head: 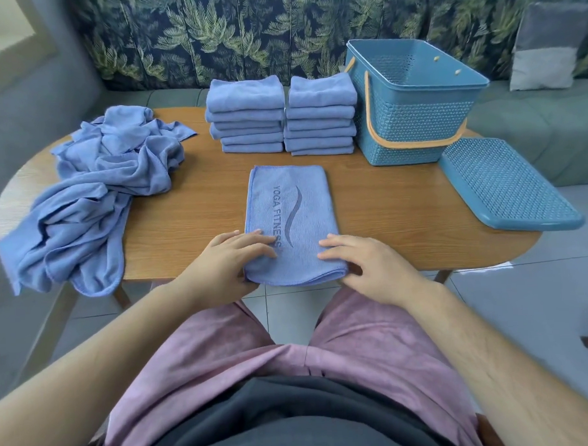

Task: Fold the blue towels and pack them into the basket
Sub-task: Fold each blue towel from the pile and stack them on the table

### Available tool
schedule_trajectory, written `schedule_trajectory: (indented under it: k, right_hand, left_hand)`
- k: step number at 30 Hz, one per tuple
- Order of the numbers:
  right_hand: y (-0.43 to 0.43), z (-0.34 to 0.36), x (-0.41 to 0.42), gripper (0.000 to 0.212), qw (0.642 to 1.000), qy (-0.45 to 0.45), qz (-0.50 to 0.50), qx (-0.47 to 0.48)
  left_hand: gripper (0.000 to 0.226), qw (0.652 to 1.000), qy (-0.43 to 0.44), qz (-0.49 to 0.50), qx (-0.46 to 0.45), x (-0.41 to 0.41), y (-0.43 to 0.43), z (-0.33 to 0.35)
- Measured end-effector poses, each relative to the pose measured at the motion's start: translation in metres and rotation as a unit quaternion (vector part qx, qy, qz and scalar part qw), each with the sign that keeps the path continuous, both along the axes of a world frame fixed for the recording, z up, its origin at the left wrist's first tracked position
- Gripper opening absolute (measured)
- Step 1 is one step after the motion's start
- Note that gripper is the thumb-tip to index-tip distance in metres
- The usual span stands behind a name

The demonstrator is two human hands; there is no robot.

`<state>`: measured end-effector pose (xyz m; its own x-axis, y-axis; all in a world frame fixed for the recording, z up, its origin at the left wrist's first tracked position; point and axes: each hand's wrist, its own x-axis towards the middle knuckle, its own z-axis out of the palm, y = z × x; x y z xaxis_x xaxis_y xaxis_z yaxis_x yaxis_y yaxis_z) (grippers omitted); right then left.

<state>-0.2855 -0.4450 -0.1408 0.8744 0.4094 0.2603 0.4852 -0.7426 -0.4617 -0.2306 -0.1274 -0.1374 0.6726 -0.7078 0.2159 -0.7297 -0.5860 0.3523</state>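
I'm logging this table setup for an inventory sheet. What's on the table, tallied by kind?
Folded towel stacks: 2
Half-folded towel: 1
Heap of unfolded towels: 1
Basket: 1
Basket lid: 1
Total: 6

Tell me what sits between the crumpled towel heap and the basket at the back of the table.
Head view: one stack of folded towels and a second stack beside it, on the wooden table.
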Motion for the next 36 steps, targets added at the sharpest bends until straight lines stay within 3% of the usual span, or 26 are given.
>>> schedule_trajectory:
  k: [3,5,8,11,14,18,21,25,31,34,36]
  right_hand:
    - [0.007,0.013,-0.004,0.024,0.994,-0.003,-0.021,0.109]
    - [0.013,0.020,-0.002,0.020,0.985,0.010,-0.062,0.159]
    - [0.020,0.029,0.008,0.032,0.965,0.036,-0.132,0.225]
    - [0.025,0.040,0.022,0.040,0.950,0.040,-0.166,0.262]
    - [0.024,0.044,0.043,0.026,0.960,0.010,-0.169,0.222]
    - [0.022,0.045,0.076,0.011,0.963,0.009,-0.167,0.214]
    - [0.019,0.046,0.105,0.014,0.963,0.018,-0.180,0.202]
    - [0.018,0.045,0.135,0.025,0.964,0.067,-0.198,0.166]
    - [0.024,0.034,0.162,0.049,0.958,0.163,-0.211,0.109]
    - [0.029,0.027,0.164,0.056,0.949,0.183,-0.257,0.018]
    - [0.036,0.034,0.164,0.056,0.946,0.113,-0.292,-0.088]
  left_hand:
    - [0.025,0.989,0.079,-0.006,-0.126,-0.001,0.001,0.008]
    - [0.013,0.975,0.121,0.040,-0.183,-0.002,-0.003,0.018]
    - [0.015,0.951,0.155,0.123,-0.239,0.002,-0.010,0.032]
    - [0.036,0.932,0.173,0.165,-0.274,0.016,-0.019,0.041]
    - [0.051,0.918,0.190,0.184,-0.296,0.035,-0.028,0.049]
    - [0.029,0.926,0.172,0.218,-0.255,0.060,-0.039,0.052]
    - [0.015,0.926,0.168,0.246,-0.232,0.085,-0.047,0.058]
    - [0.015,0.913,0.181,0.264,-0.254,0.114,-0.056,0.061]
    - [0.024,0.930,0.170,0.275,-0.176,0.145,-0.057,0.035]
    - [0.027,0.932,0.176,0.290,-0.129,0.149,-0.061,0.021]
    - [0.032,0.935,0.150,0.304,-0.108,0.149,-0.063,0.023]
